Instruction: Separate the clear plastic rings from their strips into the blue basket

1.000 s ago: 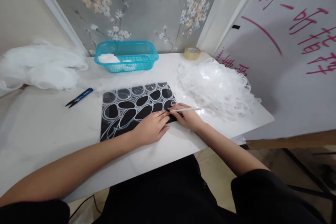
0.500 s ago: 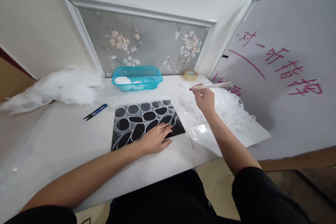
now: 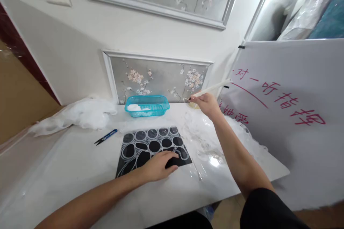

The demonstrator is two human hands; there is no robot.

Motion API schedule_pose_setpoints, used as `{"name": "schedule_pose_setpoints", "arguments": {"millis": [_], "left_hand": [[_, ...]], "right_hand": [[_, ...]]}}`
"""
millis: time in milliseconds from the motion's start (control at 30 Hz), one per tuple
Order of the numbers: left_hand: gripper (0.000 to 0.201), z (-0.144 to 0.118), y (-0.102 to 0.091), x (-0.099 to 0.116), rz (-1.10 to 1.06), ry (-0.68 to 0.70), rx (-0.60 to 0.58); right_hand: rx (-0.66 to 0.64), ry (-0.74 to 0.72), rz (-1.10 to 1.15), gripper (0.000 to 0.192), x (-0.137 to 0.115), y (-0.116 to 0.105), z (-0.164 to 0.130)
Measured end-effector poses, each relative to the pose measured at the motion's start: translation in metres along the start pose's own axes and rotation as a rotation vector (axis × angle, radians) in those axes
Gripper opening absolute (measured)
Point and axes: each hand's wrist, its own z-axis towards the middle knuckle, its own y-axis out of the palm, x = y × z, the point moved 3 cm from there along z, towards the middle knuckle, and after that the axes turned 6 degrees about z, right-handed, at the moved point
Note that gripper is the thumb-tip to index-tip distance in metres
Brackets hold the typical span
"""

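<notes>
A black sheet [image 3: 154, 146] patterned with white-edged ovals lies on the white table. My left hand [image 3: 160, 166] rests on its lower right part, fingers spread and slightly bent, holding nothing. Over the back right of the table, my right hand [image 3: 205, 103] is raised, its fingers closed on a slim, straight white stick [image 3: 215, 86] that slants up to the right. A small white loop shows by the fingertips; whether it belongs to the stick I cannot tell. Below that hand lies a heap of white looped strips [image 3: 215, 132] with clear plastic.
A turquoise basket [image 3: 147, 113] holding white pieces stands against the wall. Blue-handled thread snips [image 3: 106, 136] lie left of the sheet. White netting-like fabric [image 3: 83, 112] is piled at the back left. A tape roll [image 3: 194, 105] sits behind my right hand. A whiteboard [image 3: 282, 132] borders the right.
The view has tilted upward. My right hand has lifted with the white stick, away from the heap toward the tape roll. My left hand stays on the sheet, with its fingers slightly more bent.
</notes>
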Motion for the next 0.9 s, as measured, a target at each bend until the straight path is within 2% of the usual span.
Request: {"name": "schedule_pose_setpoints", "arguments": {"millis": [33, 100, 167, 200, 233, 333, 400, 500, 667, 767, 900], "left_hand": [[0.026, 0.005, -0.015, 0.003, -0.079, -0.007, 0.091], [0.024, 0.014, -0.056, 0.011, -0.195, -0.040, 0.351], [0.028, 0.021, -0.103, 0.022, -0.219, -0.103, 0.605], [0.032, 0.023, -0.125, 0.029, -0.209, -0.090, 0.672], [0.035, 0.024, -0.145, 0.038, -0.209, -0.050, 0.703], [0.034, 0.023, -0.181, 0.058, -0.342, -0.014, 0.529], [0.031, 0.016, -0.190, 0.066, -0.464, -0.004, 0.472], [0.033, 0.005, -0.190, 0.069, -0.580, -0.022, 0.457], [0.040, 0.004, -0.181, 0.062, -0.802, -0.082, 0.357], [0.044, 0.010, -0.179, 0.061, -1.010, -0.120, 0.429], [0.051, 0.009, -0.182, 0.063, -1.260, -0.107, 0.612]], "right_hand": [[-0.029, 0.028, 0.171, 0.024, -0.006, 0.005, -0.002], [-0.097, 0.089, 0.499, 0.026, -0.023, 0.021, -0.013], [-0.185, 0.139, 0.748, 0.024, -0.042, 0.041, -0.026], [-0.233, 0.158, 0.840, 0.022, -0.051, 0.051, -0.031], [-0.283, 0.175, 0.913, 0.021, -0.061, 0.061, -0.037], [-0.413, 0.229, 1.055, 0.019, -0.083, 0.088, -0.047], [-0.465, 0.268, 1.110, 0.019, -0.090, 0.102, -0.053], [-0.507, 0.346, 1.158, 0.018, -0.093, 0.115, -0.061], [-0.458, 0.502, 1.301, 0.015, -0.096, 0.111, -0.071], [-0.453, 0.597, 1.463, 0.019, -0.101, 0.103, -0.075], [-0.508, 0.535, 1.627, 0.012, -0.106, 0.093, -0.074]]}}
